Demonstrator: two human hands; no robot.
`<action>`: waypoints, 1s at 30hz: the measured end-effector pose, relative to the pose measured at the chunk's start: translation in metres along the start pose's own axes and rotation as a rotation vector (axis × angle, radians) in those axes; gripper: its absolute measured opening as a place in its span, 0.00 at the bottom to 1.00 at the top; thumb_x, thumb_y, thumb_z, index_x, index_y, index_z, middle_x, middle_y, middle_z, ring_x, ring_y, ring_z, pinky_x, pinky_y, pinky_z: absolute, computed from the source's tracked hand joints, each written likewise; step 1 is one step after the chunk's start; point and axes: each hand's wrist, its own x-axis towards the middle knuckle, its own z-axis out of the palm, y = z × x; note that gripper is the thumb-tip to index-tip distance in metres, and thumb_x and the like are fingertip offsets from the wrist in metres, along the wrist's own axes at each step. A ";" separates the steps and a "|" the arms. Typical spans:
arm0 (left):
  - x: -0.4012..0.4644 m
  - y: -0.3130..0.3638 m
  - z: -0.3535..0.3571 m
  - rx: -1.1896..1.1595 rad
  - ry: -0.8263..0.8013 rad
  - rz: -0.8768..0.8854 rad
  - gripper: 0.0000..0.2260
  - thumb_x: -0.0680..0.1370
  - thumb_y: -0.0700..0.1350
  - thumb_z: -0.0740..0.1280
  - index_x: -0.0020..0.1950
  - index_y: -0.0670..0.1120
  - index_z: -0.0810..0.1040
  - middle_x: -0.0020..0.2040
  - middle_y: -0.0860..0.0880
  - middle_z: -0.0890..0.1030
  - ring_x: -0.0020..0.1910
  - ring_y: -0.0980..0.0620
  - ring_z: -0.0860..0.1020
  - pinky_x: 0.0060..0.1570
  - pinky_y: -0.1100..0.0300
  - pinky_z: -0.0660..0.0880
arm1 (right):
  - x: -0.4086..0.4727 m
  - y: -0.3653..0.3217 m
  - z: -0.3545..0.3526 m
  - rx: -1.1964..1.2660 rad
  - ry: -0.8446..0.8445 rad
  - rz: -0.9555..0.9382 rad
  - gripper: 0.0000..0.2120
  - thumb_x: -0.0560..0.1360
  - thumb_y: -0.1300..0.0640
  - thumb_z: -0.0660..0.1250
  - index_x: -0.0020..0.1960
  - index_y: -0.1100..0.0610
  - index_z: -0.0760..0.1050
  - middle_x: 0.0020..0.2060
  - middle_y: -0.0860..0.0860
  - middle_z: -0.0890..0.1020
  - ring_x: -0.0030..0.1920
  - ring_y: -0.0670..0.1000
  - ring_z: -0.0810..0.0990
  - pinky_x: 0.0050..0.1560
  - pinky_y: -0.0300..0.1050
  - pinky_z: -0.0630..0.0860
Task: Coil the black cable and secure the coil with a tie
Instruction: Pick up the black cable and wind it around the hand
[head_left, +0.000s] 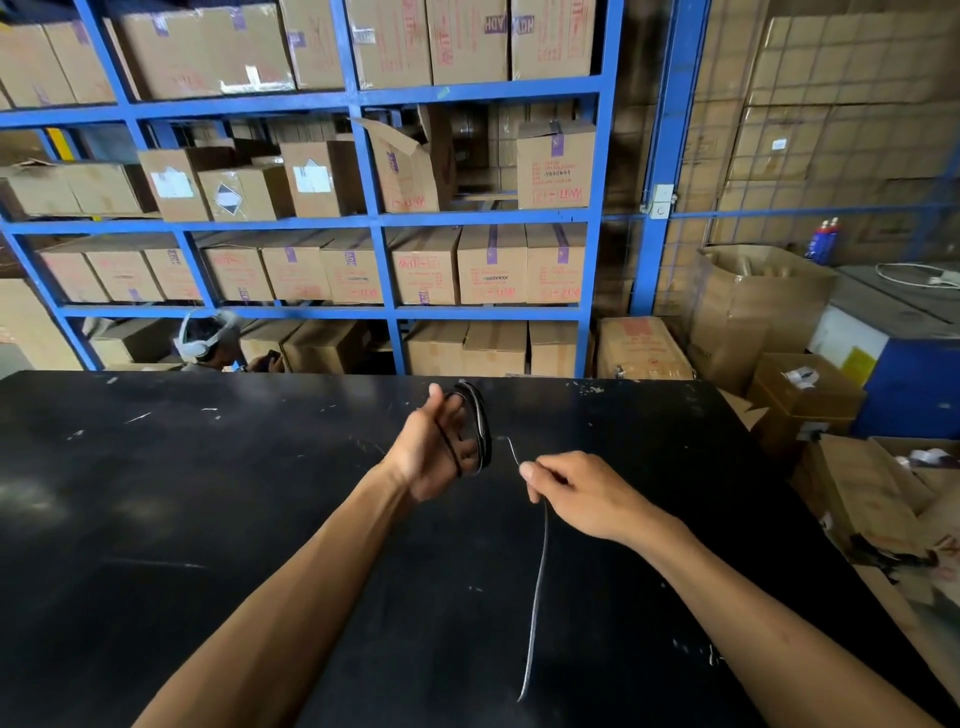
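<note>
- While the left hand (434, 451) grips the thin black cable's coiled loops (477, 426) above the scuffed black tabletop (208, 493), they stand upright.
- At four o'clock, the right hand (582, 493) pinches its glossy loose tail (537, 597).

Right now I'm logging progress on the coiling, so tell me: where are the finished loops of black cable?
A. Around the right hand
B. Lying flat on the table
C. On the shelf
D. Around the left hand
D: the black cable loops hang around the left hand, while the right hand pinches the loose tail.
</note>
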 end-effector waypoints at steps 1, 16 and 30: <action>0.001 0.005 -0.001 -0.060 -0.002 0.035 0.26 0.82 0.65 0.51 0.45 0.52 0.83 0.50 0.53 0.79 0.44 0.50 0.80 0.44 0.53 0.71 | -0.004 0.001 0.004 0.036 -0.025 -0.011 0.22 0.82 0.38 0.56 0.38 0.48 0.78 0.28 0.39 0.77 0.30 0.40 0.76 0.36 0.41 0.71; -0.006 0.023 0.011 -0.290 -0.429 -0.018 0.26 0.83 0.62 0.50 0.73 0.47 0.69 0.80 0.41 0.60 0.71 0.22 0.64 0.68 0.24 0.58 | -0.006 0.020 0.042 0.546 -0.137 0.138 0.12 0.82 0.45 0.64 0.48 0.49 0.84 0.30 0.43 0.72 0.30 0.44 0.71 0.35 0.43 0.74; -0.031 -0.029 0.013 0.477 -0.505 -0.644 0.29 0.81 0.67 0.49 0.69 0.49 0.73 0.64 0.48 0.76 0.65 0.34 0.70 0.66 0.40 0.67 | 0.041 0.000 -0.067 -0.324 -0.008 -0.110 0.11 0.70 0.36 0.75 0.36 0.41 0.82 0.31 0.42 0.83 0.35 0.40 0.81 0.36 0.41 0.73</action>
